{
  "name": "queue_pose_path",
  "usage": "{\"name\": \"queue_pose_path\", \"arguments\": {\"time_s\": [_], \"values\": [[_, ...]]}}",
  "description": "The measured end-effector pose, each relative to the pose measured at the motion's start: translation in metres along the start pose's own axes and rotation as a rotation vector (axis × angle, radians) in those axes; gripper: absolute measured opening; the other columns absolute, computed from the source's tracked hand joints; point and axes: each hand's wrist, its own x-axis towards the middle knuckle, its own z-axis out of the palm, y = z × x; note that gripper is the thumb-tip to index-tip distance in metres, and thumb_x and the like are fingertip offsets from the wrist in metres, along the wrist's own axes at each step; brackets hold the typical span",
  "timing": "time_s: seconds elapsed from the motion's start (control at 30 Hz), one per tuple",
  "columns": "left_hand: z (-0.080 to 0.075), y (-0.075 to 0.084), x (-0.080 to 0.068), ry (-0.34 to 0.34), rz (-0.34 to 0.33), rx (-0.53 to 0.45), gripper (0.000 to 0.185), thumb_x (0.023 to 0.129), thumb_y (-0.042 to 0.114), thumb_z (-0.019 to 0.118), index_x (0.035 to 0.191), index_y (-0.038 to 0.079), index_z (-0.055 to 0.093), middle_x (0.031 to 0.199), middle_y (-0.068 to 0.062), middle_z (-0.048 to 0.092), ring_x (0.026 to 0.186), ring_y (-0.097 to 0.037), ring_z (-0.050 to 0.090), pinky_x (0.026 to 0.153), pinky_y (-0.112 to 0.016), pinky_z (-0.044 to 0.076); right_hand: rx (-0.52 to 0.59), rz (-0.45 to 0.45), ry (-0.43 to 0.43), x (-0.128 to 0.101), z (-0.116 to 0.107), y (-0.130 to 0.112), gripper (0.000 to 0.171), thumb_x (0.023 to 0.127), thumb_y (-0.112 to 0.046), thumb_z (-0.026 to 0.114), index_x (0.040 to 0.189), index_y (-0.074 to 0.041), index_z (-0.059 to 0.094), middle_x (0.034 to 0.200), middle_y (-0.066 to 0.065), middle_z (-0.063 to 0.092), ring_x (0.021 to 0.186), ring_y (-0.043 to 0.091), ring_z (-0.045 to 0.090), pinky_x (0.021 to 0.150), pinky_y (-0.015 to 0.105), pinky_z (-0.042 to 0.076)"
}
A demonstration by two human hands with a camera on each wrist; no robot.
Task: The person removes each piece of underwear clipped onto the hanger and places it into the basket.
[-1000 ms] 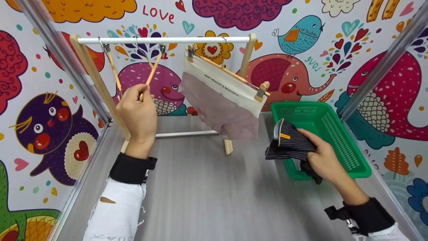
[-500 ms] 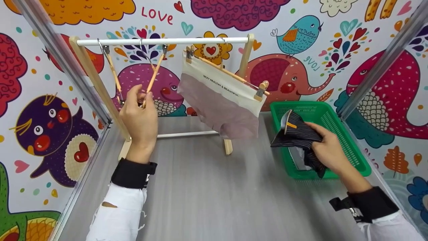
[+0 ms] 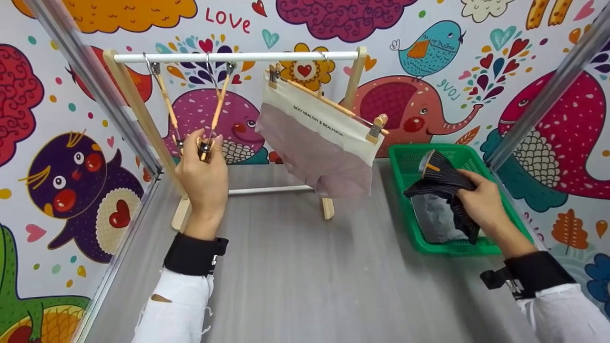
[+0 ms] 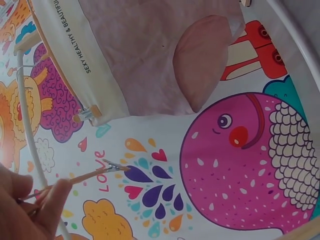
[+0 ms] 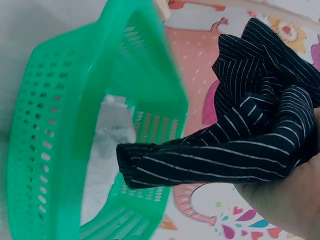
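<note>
In the head view my left hand (image 3: 204,183) pinches the lower clip end of a wooden clip hanger (image 3: 220,105), which hangs tilted from the white rail. The left wrist view shows that hanger's far clip (image 4: 115,167) with no cloth in it. My right hand (image 3: 483,202) grips a bunched pair of dark pinstriped underpants (image 3: 443,176) with a small orange tab, above the green basket (image 3: 507,240). In the right wrist view the striped cloth (image 5: 210,162) droops in front of the basket opening. Inside the basket lies a light grey cloth (image 3: 441,221).
Beige-and-mauve panties (image 3: 314,138) hang slanted from another clip hanger at the rail's right. A further wooden hanger (image 3: 167,97) hangs at the far left. The wooden rack (image 3: 128,90) stands on the grey table (image 3: 305,276), before patterned walls with metal edge posts.
My right hand has moved right with the striped underpants, farther over the basket, uncovering more of the grey cloth. My left hand has shifted slightly down, its fingers less tightly bunched at the hanger's clip.
</note>
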Motion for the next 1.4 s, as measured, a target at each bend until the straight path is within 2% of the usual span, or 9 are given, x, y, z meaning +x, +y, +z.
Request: {"name": "queue_pose_path", "arguments": {"time_s": [0.1, 0.27, 0.43, 0.53, 0.77, 0.9, 1.07, 1.3, 1.4], "values": [[-0.002, -0.003, -0.002, 0.011, 0.007, -0.012, 0.036, 0.088, 0.026, 0.067, 0.110, -0.003, 0.063, 0.090, -0.014, 0.067, 0.081, -0.016, 0.067, 0.069, -0.030, 0.056, -0.014, 0.026, 0.028, 0.007, -0.003, 0.011, 0.056, 0.094, -0.015, 0.048, 0.147, -0.009, 0.032, 0.141, 0.023, 0.040, 0.115, 0.030, 0.047, 0.073, 0.021, 0.043], [-0.007, -0.011, -0.008, 0.018, 0.015, -0.039, 0.036, 0.088, 0.024, 0.068, 0.109, -0.005, 0.062, 0.093, -0.013, 0.068, 0.082, -0.014, 0.067, 0.067, -0.026, 0.055, -0.062, 0.038, 0.092, 0.019, -0.010, 0.031, 0.056, 0.095, -0.021, 0.047, 0.146, -0.003, 0.032, 0.137, 0.025, 0.044, 0.118, 0.035, 0.045, 0.081, 0.028, 0.040], [-0.009, -0.014, -0.014, 0.006, -0.020, -0.053, 0.036, 0.088, 0.025, 0.068, 0.110, -0.004, 0.063, 0.097, -0.013, 0.069, 0.081, -0.015, 0.068, 0.068, -0.025, 0.055, -0.049, 0.118, 0.140, 0.029, -0.017, 0.044, 0.059, 0.096, -0.028, 0.045, 0.147, -0.002, 0.030, 0.139, 0.026, 0.041, 0.121, 0.037, 0.042, 0.093, 0.043, 0.040], [-0.010, -0.017, -0.018, 0.008, 0.006, -0.034, 0.032, 0.088, 0.021, 0.068, 0.107, -0.004, 0.064, 0.092, -0.013, 0.070, 0.074, -0.016, 0.067, 0.063, -0.023, 0.053, -0.035, 0.160, 0.158, 0.033, -0.023, 0.052, 0.064, 0.097, -0.037, 0.044, 0.148, -0.003, 0.027, 0.144, 0.026, 0.035, 0.126, 0.041, 0.037, 0.099, 0.053, 0.035], [-0.013, -0.026, -0.026, -0.002, 0.006, -0.019, 0.028, 0.088, 0.018, 0.068, 0.104, -0.005, 0.065, 0.087, -0.013, 0.069, 0.070, -0.018, 0.066, 0.062, -0.025, 0.053, -0.042, 0.216, 0.173, 0.034, -0.034, 0.067, 0.078, 0.093, -0.057, 0.040, 0.148, -0.003, 0.026, 0.143, 0.026, 0.033, 0.127, 0.039, 0.033, 0.097, 0.051, 0.035], [-0.017, -0.033, -0.033, -0.001, 0.007, -0.012, 0.027, 0.088, 0.018, 0.068, 0.100, -0.006, 0.065, 0.086, -0.015, 0.069, 0.069, -0.019, 0.067, 0.062, -0.023, 0.053, -0.047, 0.210, 0.143, 0.032, -0.034, 0.066, 0.081, 0.093, -0.059, 0.038, 0.147, -0.001, 0.024, 0.145, 0.026, 0.031, 0.128, 0.041, 0.032, 0.094, 0.052, 0.036], [-0.018, -0.036, -0.044, -0.010, -0.016, 0.004, 0.023, 0.087, 0.018, 0.069, 0.094, -0.004, 0.067, 0.082, -0.012, 0.070, 0.064, -0.018, 0.066, 0.059, -0.021, 0.051, -0.067, 0.171, 0.150, 0.026, -0.032, 0.063, 0.078, 0.094, -0.057, 0.037, 0.147, -0.001, 0.026, 0.143, 0.026, 0.033, 0.127, 0.042, 0.034, 0.094, 0.054, 0.036], [-0.013, -0.030, -0.054, -0.039, -0.006, -0.009, 0.020, 0.087, 0.018, 0.069, 0.089, -0.002, 0.070, 0.078, -0.009, 0.069, 0.061, -0.015, 0.064, 0.056, -0.025, 0.052, -0.104, 0.110, 0.149, 0.017, -0.028, 0.064, 0.075, 0.095, -0.054, 0.038, 0.146, 0.000, 0.027, 0.142, 0.027, 0.035, 0.128, 0.043, 0.034, 0.098, 0.058, 0.033], [-0.009, -0.025, -0.056, -0.040, 0.001, -0.018, 0.018, 0.087, 0.018, 0.069, 0.088, -0.001, 0.070, 0.076, -0.008, 0.068, 0.060, -0.015, 0.062, 0.055, -0.023, 0.050, -0.103, 0.092, 0.129, 0.013, -0.027, 0.064, 0.074, 0.096, -0.053, 0.038, 0.146, 0.001, 0.027, 0.143, 0.027, 0.035, 0.127, 0.044, 0.034, 0.098, 0.059, 0.032]]}}
